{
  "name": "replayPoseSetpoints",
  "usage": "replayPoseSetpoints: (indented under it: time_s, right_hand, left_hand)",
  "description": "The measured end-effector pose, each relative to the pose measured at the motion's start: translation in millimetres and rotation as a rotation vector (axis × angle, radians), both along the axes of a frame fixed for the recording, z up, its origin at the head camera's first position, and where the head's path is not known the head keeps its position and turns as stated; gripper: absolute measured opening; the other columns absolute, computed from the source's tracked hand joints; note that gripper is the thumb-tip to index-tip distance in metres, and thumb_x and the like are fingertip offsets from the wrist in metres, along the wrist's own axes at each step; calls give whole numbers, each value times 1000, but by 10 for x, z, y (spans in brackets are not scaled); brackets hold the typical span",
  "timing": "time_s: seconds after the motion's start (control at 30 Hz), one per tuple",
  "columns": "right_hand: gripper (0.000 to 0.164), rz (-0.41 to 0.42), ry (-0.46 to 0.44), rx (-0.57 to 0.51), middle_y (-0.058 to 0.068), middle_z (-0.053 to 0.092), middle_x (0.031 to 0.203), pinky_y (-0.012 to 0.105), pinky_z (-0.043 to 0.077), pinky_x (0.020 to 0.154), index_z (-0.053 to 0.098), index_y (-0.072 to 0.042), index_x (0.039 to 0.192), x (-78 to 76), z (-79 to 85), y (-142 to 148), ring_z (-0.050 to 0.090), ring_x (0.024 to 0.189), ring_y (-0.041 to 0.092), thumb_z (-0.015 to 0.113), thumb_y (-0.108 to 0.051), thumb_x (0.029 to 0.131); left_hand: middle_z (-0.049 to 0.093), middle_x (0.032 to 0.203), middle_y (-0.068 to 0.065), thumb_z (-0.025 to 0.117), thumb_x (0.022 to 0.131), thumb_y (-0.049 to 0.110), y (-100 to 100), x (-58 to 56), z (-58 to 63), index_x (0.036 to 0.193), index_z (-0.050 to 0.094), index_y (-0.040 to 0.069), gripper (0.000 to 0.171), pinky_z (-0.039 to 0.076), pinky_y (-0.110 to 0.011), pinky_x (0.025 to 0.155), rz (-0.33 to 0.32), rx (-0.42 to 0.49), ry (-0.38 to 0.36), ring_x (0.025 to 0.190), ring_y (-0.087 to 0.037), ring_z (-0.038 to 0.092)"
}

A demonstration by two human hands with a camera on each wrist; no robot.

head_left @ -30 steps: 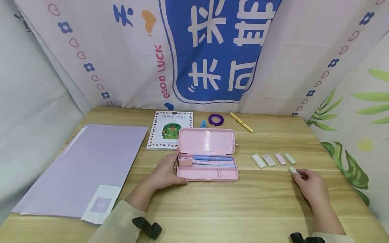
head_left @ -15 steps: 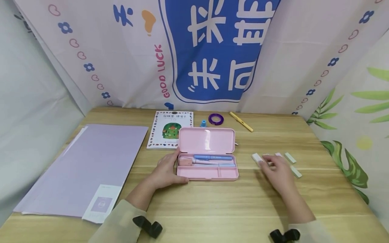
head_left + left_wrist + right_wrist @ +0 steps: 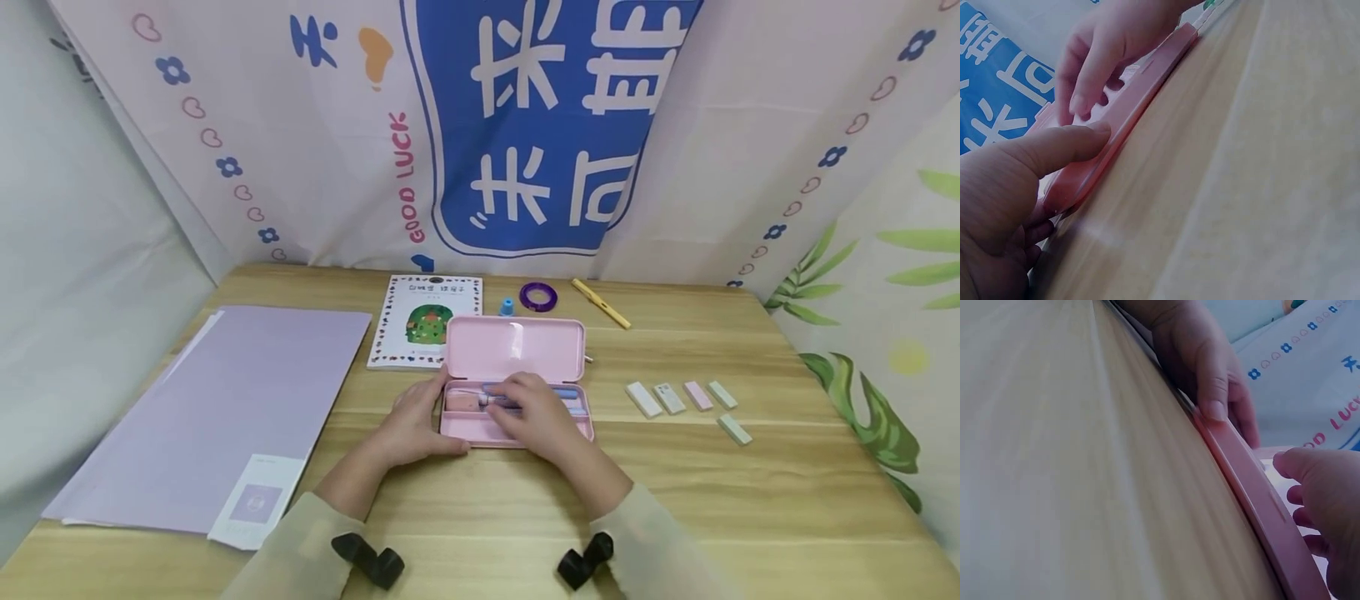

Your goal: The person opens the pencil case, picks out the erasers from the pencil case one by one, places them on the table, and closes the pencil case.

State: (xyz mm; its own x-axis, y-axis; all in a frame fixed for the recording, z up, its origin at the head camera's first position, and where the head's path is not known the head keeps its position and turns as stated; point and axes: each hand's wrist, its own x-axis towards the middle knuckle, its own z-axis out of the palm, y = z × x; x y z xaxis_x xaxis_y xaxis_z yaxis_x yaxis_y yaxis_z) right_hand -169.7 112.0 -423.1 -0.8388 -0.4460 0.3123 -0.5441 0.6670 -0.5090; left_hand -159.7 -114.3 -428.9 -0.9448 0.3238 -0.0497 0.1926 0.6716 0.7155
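Note:
A pink pencil case (image 3: pixel 517 350) stands on the table with its lid raised. My left hand (image 3: pixel 408 425) grips its left end, the thumb on the front edge and the fingers round the far side. Over the case's back compartment is my right hand (image 3: pixel 540 417), its fingers bent loosely and thumb apart from them, above the pens. Inside lie a blue pen (image 3: pixel 565 392), paler pens and a square pinkish-brown piece (image 3: pixel 462 403) at the left. The right fingertips hide part of the pens; in the right wrist view no held thing shows in that hand (image 3: pixel 1329 506).
Several small erasers (image 3: pixel 670 398) lie to the right, one green eraser (image 3: pixel 735 429) nearer me. Behind the case are a booklet (image 3: pixel 420 325), a small blue item (image 3: pixel 507 307), a purple ring (image 3: pixel 538 297) and a yellow pen (image 3: pixel 602 303). Purple folders (image 3: pixel 225 400) lie left.
My right hand has let go of the green eraser on the table, then moved left past the other erasers to the pencil case. My left hand stays on the case.

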Motion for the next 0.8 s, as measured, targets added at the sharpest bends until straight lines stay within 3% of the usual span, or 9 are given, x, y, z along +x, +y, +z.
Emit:
replayPoseSetpoints:
  time_s: [0.2, 0.53, 0.8]
  right_hand:
    - [23, 60, 38, 61, -1, 68, 100, 33, 52, 88, 76, -16, 109, -72, -30, -161, 60, 96, 16, 68, -28, 92]
    - [32, 25, -29, 121, 4, 69, 107, 37, 51, 93, 72, -12, 118, -119, -11, -230, 61, 103, 20, 66, -30, 93]
    - [24, -45, -215, -44, 5, 68, 106, 39, 51, 95, 71, -10, 105, -162, -10, -286, 61, 100, 19, 73, -23, 84]
  left_hand:
    - [35, 156, -19, 88, 66, 41, 9, 6, -4, 156, 16, 3, 122, 16, -56, 121, -12, -1, 14, 144, -36, 31]
    - [35, 156, -19, 88, 66, 41, 9, 25, 5, 156, 16, 3, 122, 16, -56, 121, -6, -12, 17, 144, -36, 32]
    - [36, 156, -19, 88, 66, 41, 7, 26, 10, 156, 16, 3, 121, 16, -56, 121, -9, -2, 18, 144, -37, 32]
